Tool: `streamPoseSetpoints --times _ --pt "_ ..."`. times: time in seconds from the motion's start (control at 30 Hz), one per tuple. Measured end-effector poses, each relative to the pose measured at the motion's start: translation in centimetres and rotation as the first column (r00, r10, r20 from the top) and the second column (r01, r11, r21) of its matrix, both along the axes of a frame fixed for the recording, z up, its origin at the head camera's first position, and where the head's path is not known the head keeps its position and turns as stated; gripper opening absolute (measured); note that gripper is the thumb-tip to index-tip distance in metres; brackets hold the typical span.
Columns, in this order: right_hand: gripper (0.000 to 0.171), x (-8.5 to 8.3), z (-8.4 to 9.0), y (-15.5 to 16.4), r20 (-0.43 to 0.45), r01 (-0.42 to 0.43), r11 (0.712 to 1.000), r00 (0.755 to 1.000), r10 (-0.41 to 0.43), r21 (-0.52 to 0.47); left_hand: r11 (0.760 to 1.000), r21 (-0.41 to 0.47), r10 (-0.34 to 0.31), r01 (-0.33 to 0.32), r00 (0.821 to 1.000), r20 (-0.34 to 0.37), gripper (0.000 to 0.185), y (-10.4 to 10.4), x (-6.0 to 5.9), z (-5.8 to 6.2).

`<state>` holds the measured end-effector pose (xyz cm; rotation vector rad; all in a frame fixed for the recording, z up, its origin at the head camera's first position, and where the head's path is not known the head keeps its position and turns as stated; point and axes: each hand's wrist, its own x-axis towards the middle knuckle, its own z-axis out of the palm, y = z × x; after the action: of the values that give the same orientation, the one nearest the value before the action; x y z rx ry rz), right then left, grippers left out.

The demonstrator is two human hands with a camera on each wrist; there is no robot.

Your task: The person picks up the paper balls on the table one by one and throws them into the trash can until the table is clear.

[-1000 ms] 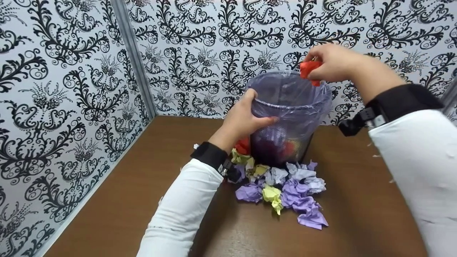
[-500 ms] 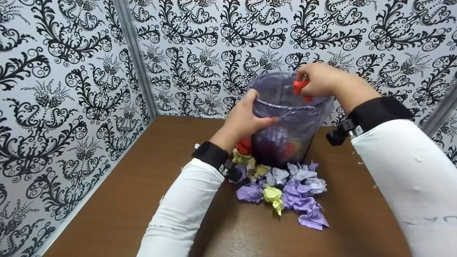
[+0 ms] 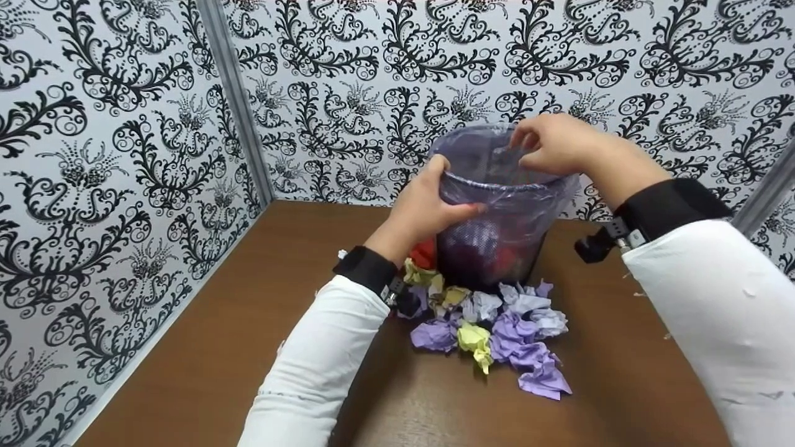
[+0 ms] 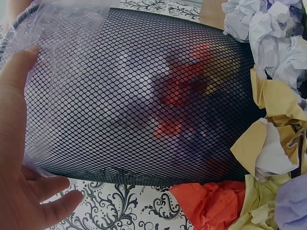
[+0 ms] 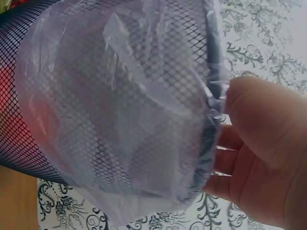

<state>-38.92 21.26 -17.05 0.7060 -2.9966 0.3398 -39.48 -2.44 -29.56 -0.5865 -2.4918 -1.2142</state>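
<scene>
A dark mesh wastebasket [image 3: 456, 257] stands on the table, its rim wrapped in a clear purple-tinted bin liner [image 3: 528, 208]. My left hand [image 3: 421, 208] grips its left side near the rim, the thumb laid across the front over the liner. Above the right part of the opening is my right hand [image 3: 556, 144], fingers loosely bent, with nothing seen between them. Through the mesh in the left wrist view, red crumpled paper [image 4: 177, 91] and yellow crumpled paper [image 4: 225, 67] show inside. In the right wrist view the right hand [image 5: 268, 148] is at the rim, fingertips hidden behind it.
Several crumpled papers lie against the wastebasket's front and left: purple paper [image 3: 515, 335], yellow paper [image 3: 474, 340], whitish paper [image 3: 481, 305] and red paper [image 3: 423, 254]. A patterned wall [image 3: 335, 124] rises behind the brown table [image 3: 248, 323], another at the left.
My right hand came down and left to the wastebasket's opening and let go of the red crumpled paper, which dropped inside. The left hand kept its place on the rim.
</scene>
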Motion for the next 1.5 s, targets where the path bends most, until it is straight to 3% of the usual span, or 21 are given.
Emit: streamPoseSetpoints --times 0.27,0.4,0.5,0.73,0.87,1.0,1.13,1.37,1.5 --pt "0.033 3.2 0.4 1.2 -0.095 -0.082 0.996 0.992 0.078 -0.036 1.000 -0.004 -0.002 0.002 1.000 -0.008 0.085 0.0 0.0 0.1" --pt "0.029 5.5 0.3 2.5 -0.211 -0.136 0.990 0.970 0.123 -0.046 1.000 0.001 -0.014 0.014 1.000 -0.007 0.084 0.1 -0.1 0.1" --pt "0.028 7.2 0.1 3.5 -0.313 -0.182 0.981 0.937 0.153 -0.067 1.000 0.001 -0.019 0.019 1.000 -0.009 0.083 0.1 -0.1 0.0" --pt "0.031 9.9 -1.5 5.3 -0.524 -0.329 0.942 0.814 0.250 -0.061 1.000 -0.008 0.000 0.000 1.000 -0.013 0.084 0.0 -0.1 0.0" --pt "0.034 10.7 -3.1 6.2 -0.564 -0.351 0.934 0.786 0.253 -0.071 1.000 -0.012 0.010 -0.010 1.000 -0.007 0.085 0.0 0.0 0.0" --pt "0.034 11.1 -5.4 7.2 -0.552 -0.336 0.937 0.801 0.232 -0.093 1.000 -0.016 0.010 -0.010 1.000 -0.010 0.085 0.1 0.0 0.0" --pt "0.033 11.1 -8.4 8.0 -0.496 -0.292 0.949 0.846 0.198 -0.120 1.000 -0.022 0.013 -0.013 1.000 -0.012 0.084 0.1 0.0 0.0" --pt "0.034 10.6 -14.2 8.8 -0.309 -0.205 0.962 0.940 0.142 -0.180 1.000 -0.018 0.009 -0.009 1.000 -0.007 0.085 0.1 0.0 0.0" --pt "0.035 10.3 -16.9 8.8 -0.157 -0.169 0.965 0.978 0.138 -0.200 1.000 -0.012 0.007 -0.007 1.000 -0.006 0.085 0.0 -0.1 -0.1"
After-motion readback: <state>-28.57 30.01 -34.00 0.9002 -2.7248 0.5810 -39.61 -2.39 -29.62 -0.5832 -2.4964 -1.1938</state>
